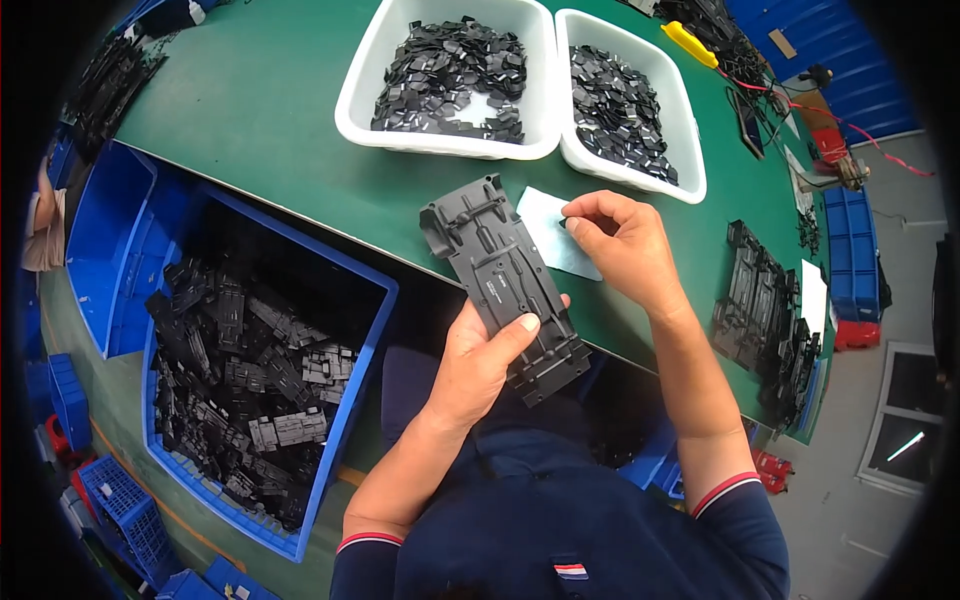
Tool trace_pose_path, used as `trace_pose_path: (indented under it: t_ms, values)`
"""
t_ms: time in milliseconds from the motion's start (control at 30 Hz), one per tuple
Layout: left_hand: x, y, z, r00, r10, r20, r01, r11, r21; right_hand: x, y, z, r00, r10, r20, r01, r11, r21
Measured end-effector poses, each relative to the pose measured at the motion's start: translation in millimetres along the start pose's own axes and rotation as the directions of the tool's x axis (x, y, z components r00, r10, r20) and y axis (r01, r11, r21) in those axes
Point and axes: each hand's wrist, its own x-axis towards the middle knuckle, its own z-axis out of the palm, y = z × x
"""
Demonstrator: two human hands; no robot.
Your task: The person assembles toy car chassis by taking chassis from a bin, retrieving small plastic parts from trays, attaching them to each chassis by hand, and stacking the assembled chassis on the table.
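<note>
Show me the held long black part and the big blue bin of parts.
Held black part (pixel 508 272): head view, middle of its face.
Big blue bin (pixel 346 420): head view, its right-hand rim.

On the green bench (pixel 260 95), at upper right, a yellow tool (pixel 690 44) lies near a thin red cord (pixel 845 123). Beyond, blue bins (pixel 852 250) stand beside a red container (pixel 857 335). At lower left is a blue mesh basket (pixel 130 515); at the left edge, part of another person (pixel 46 228) in pale clothing.
</note>
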Motion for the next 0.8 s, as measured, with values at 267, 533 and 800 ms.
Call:
trace_pose_path:
  t_ms: [267, 533, 800]
  values:
    - [1.8, -2.0, -2.7, 1.0, 0.003, 0.026, -0.003, 1.0, 0.003, 3.8, 2.6, 4.9, 0.999, -0.004, -0.035, 0.003, 0.999, -0.035]
    - [1.1, -1.4, -1.8, 0.999, 0.007, 0.036, -0.007, 1.0, 0.009, -3.4, -1.8, 4.7, 0.953, -0.269, -0.143, 0.242, 0.953, -0.18]
    - [-6.8, -0.8, 4.5, 0.999, 0.027, 0.034, -0.028, 0.999, 0.039, -40.1, -5.6, -8.5, 0.506, -0.821, -0.263, 0.714, 0.57, -0.406]
